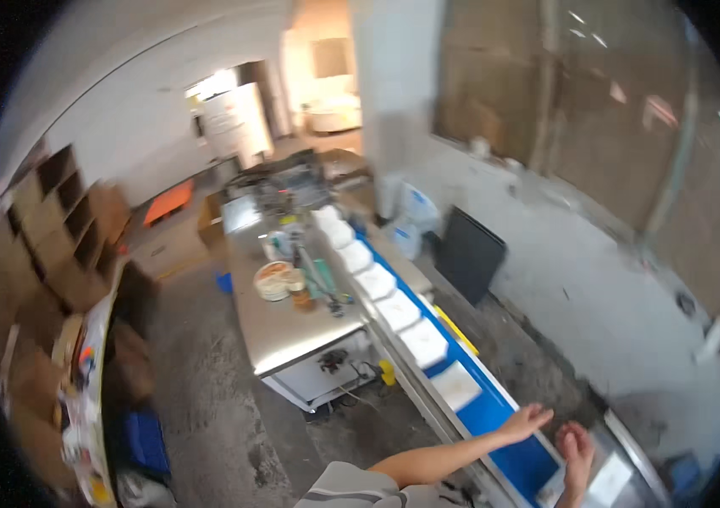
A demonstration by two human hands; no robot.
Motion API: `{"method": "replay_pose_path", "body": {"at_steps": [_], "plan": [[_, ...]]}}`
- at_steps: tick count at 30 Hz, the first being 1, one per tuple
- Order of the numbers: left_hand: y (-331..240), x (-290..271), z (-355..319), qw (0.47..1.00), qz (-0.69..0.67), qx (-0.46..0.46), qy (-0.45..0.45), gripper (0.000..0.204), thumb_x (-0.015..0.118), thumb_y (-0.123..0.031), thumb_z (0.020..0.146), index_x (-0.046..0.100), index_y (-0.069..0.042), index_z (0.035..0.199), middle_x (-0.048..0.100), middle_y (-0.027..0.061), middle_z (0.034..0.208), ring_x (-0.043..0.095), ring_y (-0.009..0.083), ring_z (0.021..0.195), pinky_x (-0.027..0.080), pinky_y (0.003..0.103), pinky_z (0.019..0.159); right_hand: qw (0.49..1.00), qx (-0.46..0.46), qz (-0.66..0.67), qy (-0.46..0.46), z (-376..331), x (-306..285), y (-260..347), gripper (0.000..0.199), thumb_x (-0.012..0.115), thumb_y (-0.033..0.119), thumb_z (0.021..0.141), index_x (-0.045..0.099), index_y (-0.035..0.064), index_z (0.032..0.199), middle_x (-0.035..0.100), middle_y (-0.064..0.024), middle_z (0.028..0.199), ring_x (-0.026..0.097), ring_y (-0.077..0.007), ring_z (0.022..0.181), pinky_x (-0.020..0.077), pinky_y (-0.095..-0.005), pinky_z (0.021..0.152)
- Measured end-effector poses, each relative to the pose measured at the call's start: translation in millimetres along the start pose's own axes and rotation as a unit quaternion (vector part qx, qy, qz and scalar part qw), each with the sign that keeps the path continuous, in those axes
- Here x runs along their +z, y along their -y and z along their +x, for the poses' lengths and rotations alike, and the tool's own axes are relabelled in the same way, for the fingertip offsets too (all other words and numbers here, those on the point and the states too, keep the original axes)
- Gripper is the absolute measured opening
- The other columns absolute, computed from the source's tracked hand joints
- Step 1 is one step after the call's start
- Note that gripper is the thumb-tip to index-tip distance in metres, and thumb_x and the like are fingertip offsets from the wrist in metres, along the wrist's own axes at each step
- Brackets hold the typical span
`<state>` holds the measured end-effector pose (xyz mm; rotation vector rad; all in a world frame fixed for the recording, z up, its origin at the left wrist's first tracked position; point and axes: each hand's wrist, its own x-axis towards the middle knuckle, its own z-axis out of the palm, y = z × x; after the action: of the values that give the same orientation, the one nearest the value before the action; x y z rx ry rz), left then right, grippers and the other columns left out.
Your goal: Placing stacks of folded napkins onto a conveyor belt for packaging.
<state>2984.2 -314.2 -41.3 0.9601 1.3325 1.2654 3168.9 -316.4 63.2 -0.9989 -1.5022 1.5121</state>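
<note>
My left hand (527, 423) reaches over the near end of a blue conveyor belt (502, 436), fingers loosely stretched toward the right, with nothing visible in them. Just right of it my right hand (576, 446) is raised with its fingers bent and slightly apart; it also appears to hold nothing. Both are a little blurred. Along the belt lies a row of white, flat, squarish packs, the nearest a white pack (456, 386) beyond my left hand. Another white flat piece (609, 480) rests on a metal surface beside my right wrist.
Left of the belt stands a steel worktable (262, 339) with tubs and tools on it. A metal rail (398, 351) edges the belt. A dark panel (470, 254) leans near the right wall. Cardboard boxes (46, 245) and a crowded side table (93, 364) are at far left.
</note>
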Motion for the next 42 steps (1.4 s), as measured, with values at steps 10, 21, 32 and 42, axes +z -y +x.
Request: {"method": "replay_pose_path", "body": {"at_steps": [10,21,32,42], "plan": [[-12.4,109.0,18.5,0.981,-0.033,-0.175,0.076,0.081,0.058,-0.059,0.09,0.041,0.001,0.141,0.045,0.0152,0.144,0.044,0.0293,0.131,0.04,0.044,0.103,0.9,-0.087,-0.144,-0.402,-70.2,-260.2,45.9,0.043,0.063,0.027,0.095,0.059,-0.0048,0.124,0.064,-0.0144,0.119,0.06,-0.0202,0.11,0.0458,-0.0301,0.096],[14.9,191.9,33.7,0.967,0.017,-0.206,0.147,0.105,0.065,-0.063,0.083,0.021,0.007,0.148,0.026,0.02,0.154,0.028,0.0281,0.142,0.022,0.04,0.115,0.97,0.159,-0.117,-0.142,-64.0,-251.0,-41.6,0.066,0.063,0.04,0.091,0.041,0.0009,0.14,0.064,-0.0159,0.119,0.061,-0.0203,0.104,0.0485,-0.0333,0.091],[22.1,5.0,6.6,0.905,-0.318,-0.263,0.103,0.05,0.065,-0.032,0.092,0.051,-0.008,0.133,0.061,0.0082,0.124,0.06,0.0251,0.112,0.048,0.043,0.097,0.988,0.151,0.014,0.008,8.3,-67.6,-13.4,0.072,0.061,0.04,0.093,0.036,-0.0073,0.141,0.056,-0.0223,0.13,0.052,-0.0276,0.122,0.039,-0.0371,0.103],[-21.2,-133.5,-28.2,0.946,-0.239,-0.191,0.104,0.057,0.072,-0.02,0.085,0.048,0.003,0.132,0.063,0.0128,0.116,0.062,0.0213,0.107,0.051,0.035,0.092,0.909,0.298,0.288,0.048,53.3,61.5,-96.9,0.068,0.048,0.06,0.094,0.049,0.0055,0.135,0.055,-0.0112,0.132,0.055,-0.0237,0.117,0.0449,-0.042,0.096]]}}
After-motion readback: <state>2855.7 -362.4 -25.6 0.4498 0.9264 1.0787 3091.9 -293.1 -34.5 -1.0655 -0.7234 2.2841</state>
